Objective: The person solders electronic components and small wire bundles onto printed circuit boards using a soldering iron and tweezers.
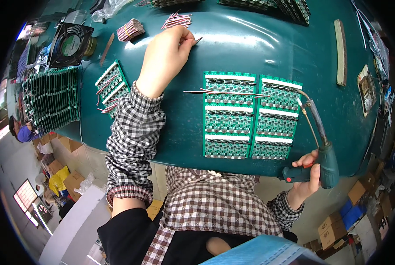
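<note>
Head view, and both hands are busy over the green surface! The left hand is out at the far side, thumb and forefinger pinched together on a slim dark piece, probably a wire end, though it's too small to be sure. Just beyond it lies a loose heap of wire leads, with a banded wire bundle to its left.

Over on the right, the right hand is wrapped around a green soldering gun, its bent nozzle pointing far and left, the tip close to the right edge of the right circuit panel. Side by side with that sits the left circuit panel, both of them in the middle, near the person.

So what's the score? One red, black and white lead stretches across the far section of both panels; whether it's joined at its right end, I can't tell. No other lead shows on these two, so this pair looks barely begun, with the middle and near sections left. Further left, a smaller group of boards already has leads trailing from it, apparently further along, beside a tall row of stacked panels.
</note>
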The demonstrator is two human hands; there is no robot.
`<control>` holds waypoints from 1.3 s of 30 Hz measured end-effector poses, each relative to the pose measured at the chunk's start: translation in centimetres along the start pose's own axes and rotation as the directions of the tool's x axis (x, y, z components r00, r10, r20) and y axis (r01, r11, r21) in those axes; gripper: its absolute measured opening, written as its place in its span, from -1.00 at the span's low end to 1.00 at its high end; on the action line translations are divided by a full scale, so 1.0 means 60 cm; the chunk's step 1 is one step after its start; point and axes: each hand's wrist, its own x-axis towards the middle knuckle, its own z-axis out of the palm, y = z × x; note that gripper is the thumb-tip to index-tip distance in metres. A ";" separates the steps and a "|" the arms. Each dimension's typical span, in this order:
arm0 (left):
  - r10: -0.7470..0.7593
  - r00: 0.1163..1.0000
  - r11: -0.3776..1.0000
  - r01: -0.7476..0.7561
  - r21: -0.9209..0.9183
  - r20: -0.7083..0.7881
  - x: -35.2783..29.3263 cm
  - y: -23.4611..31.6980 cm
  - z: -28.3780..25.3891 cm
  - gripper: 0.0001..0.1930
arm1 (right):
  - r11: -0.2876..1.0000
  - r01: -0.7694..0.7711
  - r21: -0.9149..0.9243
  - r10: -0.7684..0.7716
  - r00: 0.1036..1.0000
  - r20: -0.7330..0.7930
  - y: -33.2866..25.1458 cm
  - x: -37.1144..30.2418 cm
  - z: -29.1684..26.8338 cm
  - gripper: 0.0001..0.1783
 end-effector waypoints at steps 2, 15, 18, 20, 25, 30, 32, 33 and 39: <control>0.001 1.000 0.997 -0.002 0.081 0.011 0.002 0.007 -0.002 -0.86 | 1.000 0.002 -0.006 -0.002 1.000 -0.010 -0.001 0.000 0.001 -0.59; 0.252 0.924 0.956 -0.192 -0.221 0.287 -0.043 0.162 0.085 -0.93 | 0.998 0.054 -0.045 -0.056 0.998 -0.036 0.007 0.018 0.009 -0.60; 0.218 0.951 0.961 -0.169 -0.220 0.219 -0.049 0.163 0.090 -0.93 | 0.999 0.031 0.009 -0.031 0.998 -0.055 0.012 0.033 0.023 -0.62; 0.216 0.951 0.970 -0.183 -0.158 0.223 -0.054 0.166 0.086 -0.93 | 0.997 -0.011 0.079 0.014 0.999 -0.044 0.018 0.044 0.026 -0.61; 0.254 0.951 0.966 -0.242 -0.086 0.179 -0.055 0.174 0.088 -0.93 | 0.995 -0.042 0.094 0.045 0.998 -0.033 0.019 0.045 0.017 -0.61; 0.224 0.971 0.957 -0.203 -0.208 0.083 -0.069 0.187 0.123 -0.88 | 0.999 -0.043 0.010 0.043 0.998 0.052 0.001 0.031 0.010 -0.58; 0.228 0.972 0.964 -0.216 -0.156 0.062 -0.075 0.185 0.132 -0.88 | 0.999 -0.037 -0.016 0.038 0.998 0.058 -0.006 0.023 0.006 -0.57; 0.235 0.971 0.968 -0.230 -0.102 0.041 -0.077 0.186 0.136 -0.88 | 0.999 -0.030 -0.041 0.033 0.997 0.063 -0.008 0.020 0.004 -0.56; 0.243 0.970 0.961 -0.239 -0.143 0.014 -0.079 0.185 0.142 -0.87 | 0.995 0.031 -0.091 -0.028 0.999 0.029 -0.014 0.012 0.003 -0.52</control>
